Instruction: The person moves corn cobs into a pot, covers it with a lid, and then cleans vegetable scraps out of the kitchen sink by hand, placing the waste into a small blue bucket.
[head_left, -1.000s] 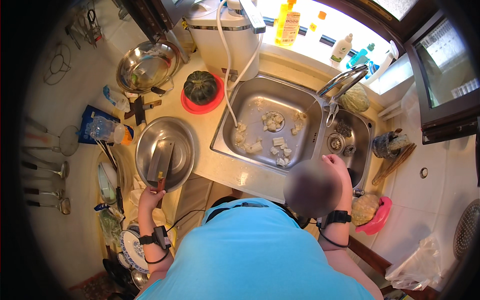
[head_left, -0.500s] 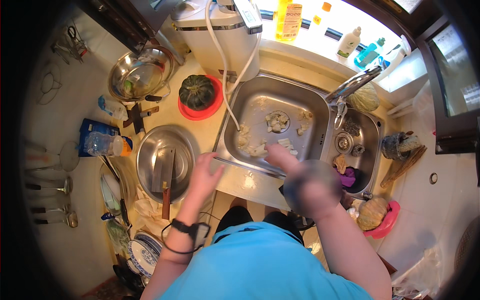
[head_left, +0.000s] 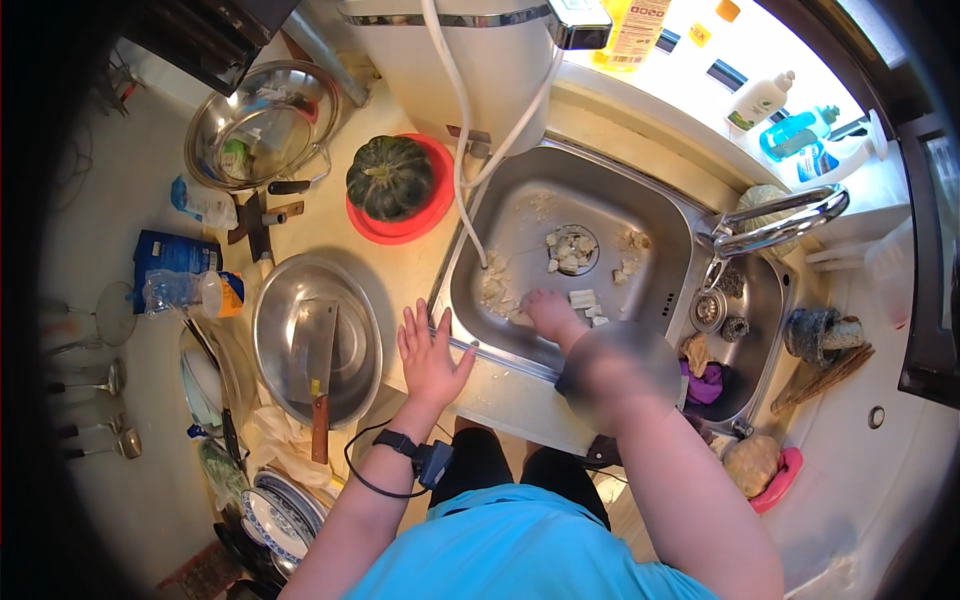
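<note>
Inside the sink [head_left: 655,250], the right hand [head_left: 550,315] curls beside pale chunks [head_left: 583,299], its grip impossible to tell; well apart, the empty left hand [head_left: 430,365] spreads near the sink's front-left corner. Gathering these seems the step, calling next for closed fingers; bare steel leaves room on the sink's right, its front edge hems the wrist.

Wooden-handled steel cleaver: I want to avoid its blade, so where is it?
At left in the head view, the cleaver lies in the round steel basin, its handle over the rim, left of the left hand.
</note>
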